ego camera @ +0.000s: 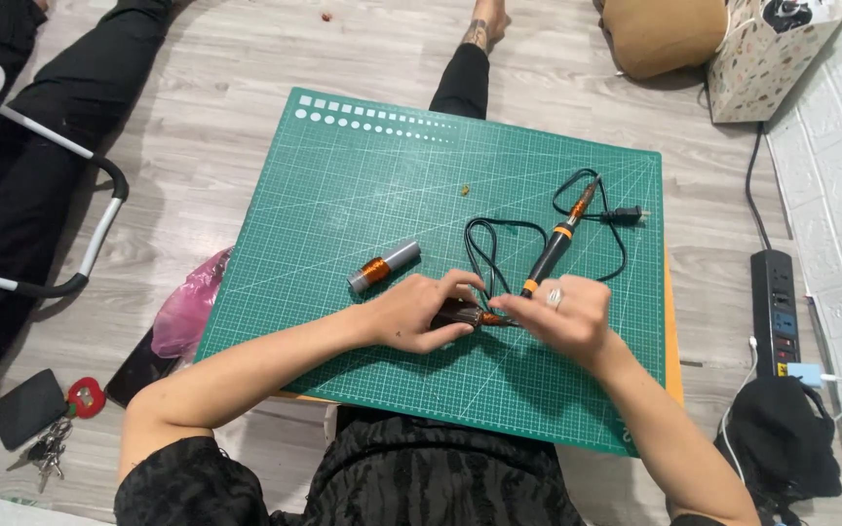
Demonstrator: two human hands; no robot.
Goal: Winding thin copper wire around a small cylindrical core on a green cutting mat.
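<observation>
Both hands meet over the near middle of a green cutting mat point(363, 185). My left hand point(421, 310) grips a small dark object with an orange copper-coloured part point(462, 314); what it is cannot be made out. My right hand point(557, 314), a ring on one finger, pinches the same object's right end with thumb and forefinger. Just beyond my right hand lies a black and orange soldering iron point(557, 242) with its black cord point(484, 248) looped on the mat. A grey cylinder wound with copper wire point(384, 266) lies left of my left hand.
A power strip point(780, 307) lies on the wooden floor at right by a white wall, a black bag point(782, 443) below it. Keys and a dark pouch point(36, 419) lie at lower left, with a pink plastic bag point(187, 307) beside the mat. Another person's black-trousered legs point(51, 117) sit far left.
</observation>
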